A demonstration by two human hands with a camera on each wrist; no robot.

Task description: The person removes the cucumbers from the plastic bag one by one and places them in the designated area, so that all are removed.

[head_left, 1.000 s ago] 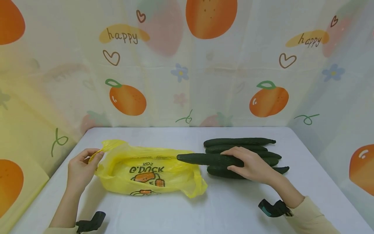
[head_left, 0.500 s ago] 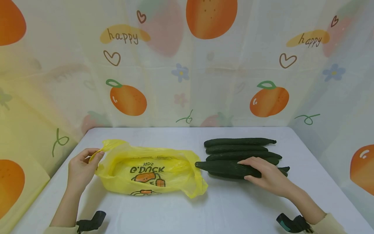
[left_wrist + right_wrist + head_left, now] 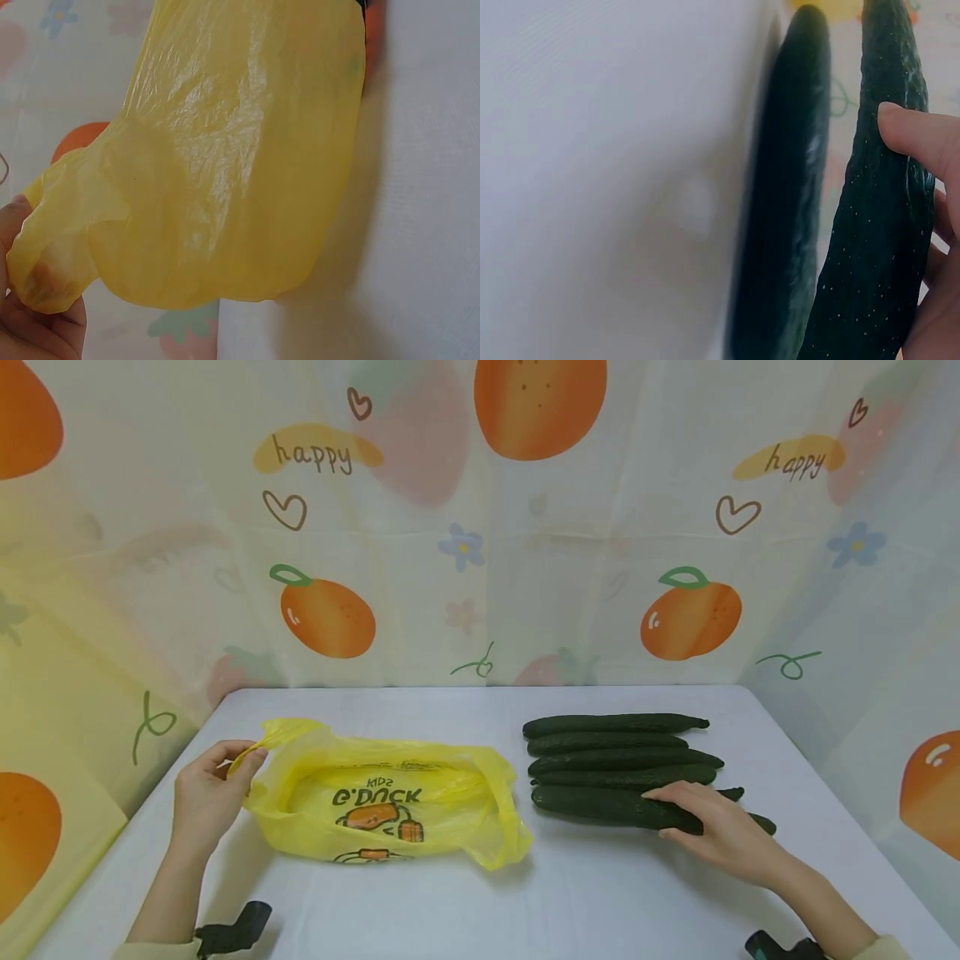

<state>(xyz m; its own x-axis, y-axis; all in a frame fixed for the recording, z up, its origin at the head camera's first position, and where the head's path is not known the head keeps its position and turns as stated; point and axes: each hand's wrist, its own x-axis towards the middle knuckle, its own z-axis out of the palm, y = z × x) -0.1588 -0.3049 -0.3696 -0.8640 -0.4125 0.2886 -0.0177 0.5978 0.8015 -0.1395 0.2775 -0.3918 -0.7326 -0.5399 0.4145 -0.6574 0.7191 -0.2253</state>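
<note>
A yellow plastic bag (image 3: 382, 802) with a duck print lies open on the white table (image 3: 600, 893), left of centre. My left hand (image 3: 251, 762) pinches the bag's handle (image 3: 281, 732) at its far left end. In the left wrist view the bag (image 3: 240, 150) fills the picture beside my left hand (image 3: 30, 330). Several dark green cucumbers (image 3: 622, 752) lie stacked on the right. My right hand (image 3: 678, 814) grips the front cucumber (image 3: 592, 803) at the near side of the pile. In the right wrist view my thumb (image 3: 919, 135) lies on this cucumber (image 3: 877, 225), with another cucumber (image 3: 787, 225) beside it.
Curtains printed with oranges and the word happy (image 3: 480, 527) close off the table at the back and on both sides. The wrist cameras' black mounts (image 3: 232, 931) show at the bottom edge.
My right hand has drawn the cucumber away from the bag's mouth, to the right and nearer, down to the front of the pile. My left hand keeps its pinch on the handle.
</note>
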